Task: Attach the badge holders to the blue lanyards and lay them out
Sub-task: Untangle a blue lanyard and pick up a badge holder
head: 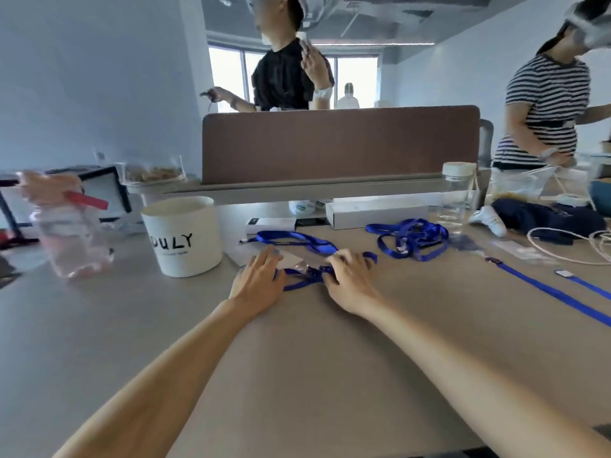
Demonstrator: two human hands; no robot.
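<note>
Blue lanyard (299, 283) lay between your 2 hands. Your left hand (259, 277), fingers straight, pressed the clear badge holder (292, 258) at its fingertips, and your right hand (350, 272) curled round the strap. Attaching seemed underway; next, the strap's end needed hooking through the holder's slot.

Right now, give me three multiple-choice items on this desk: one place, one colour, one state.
1. The white tub stands: A) left of the left hand; B) right of the right hand; C) on the floor.
2. The lanyard under the hands is: A) red; B) blue; C) green.
3. The lanyard pile beyond the right hand is: A) tangled; B) laid straight; C) hanging.
Key: 1A, the tub sits on the desk beside the left hand; 2B, its strap is plainly blue; 3A, its loops cross over one another.
</note>
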